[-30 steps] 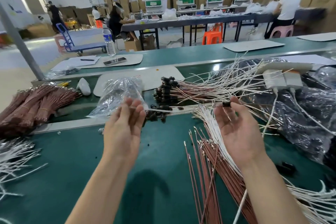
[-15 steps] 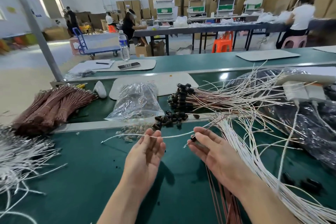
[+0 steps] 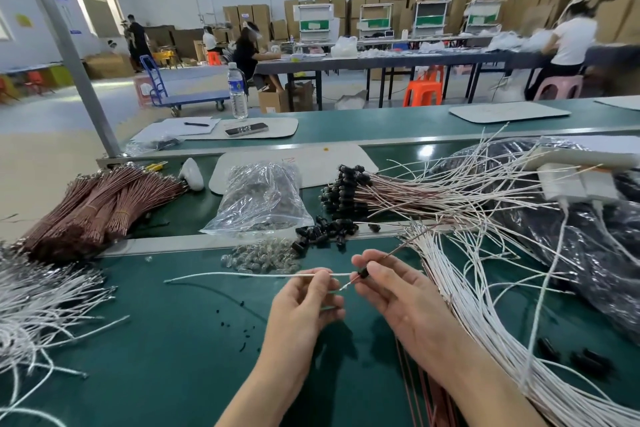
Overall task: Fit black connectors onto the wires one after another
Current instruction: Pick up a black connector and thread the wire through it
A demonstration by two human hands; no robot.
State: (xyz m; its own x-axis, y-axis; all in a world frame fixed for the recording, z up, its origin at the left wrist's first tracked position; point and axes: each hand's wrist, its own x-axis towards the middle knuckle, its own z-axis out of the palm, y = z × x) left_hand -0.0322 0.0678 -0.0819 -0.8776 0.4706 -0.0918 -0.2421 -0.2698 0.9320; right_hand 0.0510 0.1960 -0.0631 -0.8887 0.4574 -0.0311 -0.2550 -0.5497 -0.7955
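My left hand point(image 3: 304, 302) pinches a white wire point(image 3: 242, 274) that runs out to the left over the green table point(image 3: 173, 357). A small black connector point(image 3: 363, 273) sits between the thumb and fingers of my right hand point(image 3: 398, 291), with a brown wire point(image 3: 398, 250) leading out of it up and to the right. The white wire's metal tip point(image 3: 346, 285) lies right at the connector, between my two hands. Loose black connectors point(image 3: 322, 232) are heaped just beyond my hands. Wires fitted with connectors point(image 3: 346, 191) lie in a pile further back.
White wires point(image 3: 485, 305) fan along the right, more white wires point(image 3: 41, 305) at the left, bundled brown wires point(image 3: 97, 204) at far left. A clear plastic bag point(image 3: 263, 198) and small clear parts point(image 3: 259, 256) lie ahead. A white power strip point(image 3: 581, 180) rests on black plastic at right.
Both hands have come closer together. The white wire's tip has been brought up to the black connector in my right hand, and the camera has tilted lower and nearer.
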